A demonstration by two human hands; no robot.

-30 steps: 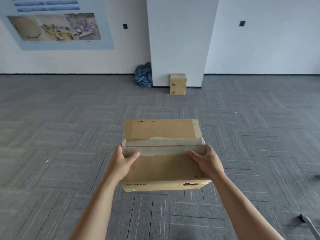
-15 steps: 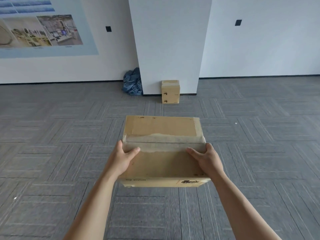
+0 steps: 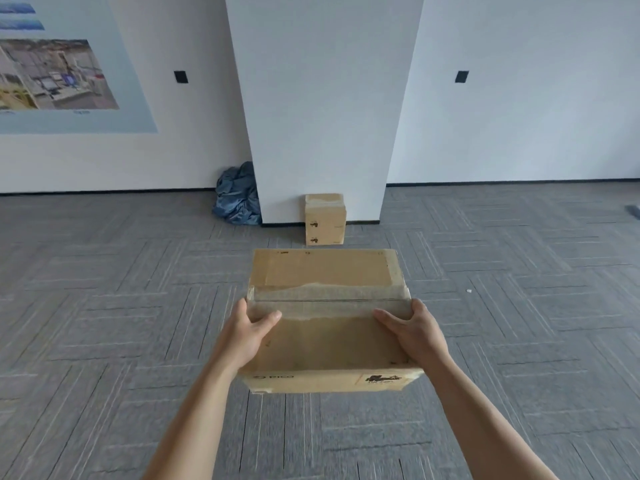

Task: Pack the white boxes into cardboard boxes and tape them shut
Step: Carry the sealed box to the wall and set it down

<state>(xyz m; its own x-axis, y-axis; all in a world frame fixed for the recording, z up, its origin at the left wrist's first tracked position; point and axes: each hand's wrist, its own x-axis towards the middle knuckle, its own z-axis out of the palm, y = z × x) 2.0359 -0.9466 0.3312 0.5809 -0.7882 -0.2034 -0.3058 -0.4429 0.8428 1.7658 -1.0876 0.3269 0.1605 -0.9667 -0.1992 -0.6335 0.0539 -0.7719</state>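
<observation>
Far box (image 3: 325,220) nearer, left hand (image 3: 249,336), right hand (image 3: 415,336) grip PICO-marked carton (image 3: 329,344)

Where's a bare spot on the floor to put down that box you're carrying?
Bare carpet lies left of the carried box, below the poster, and right of it, toward the right wall. The foot of the pillar is crowded: a small cardboard box stands against it and a blue bundle sits at its left corner.

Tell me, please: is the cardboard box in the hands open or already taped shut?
Shut. The top flaps of the cardboard box lie flat, and a strip of clear tape covers their seam.
</observation>
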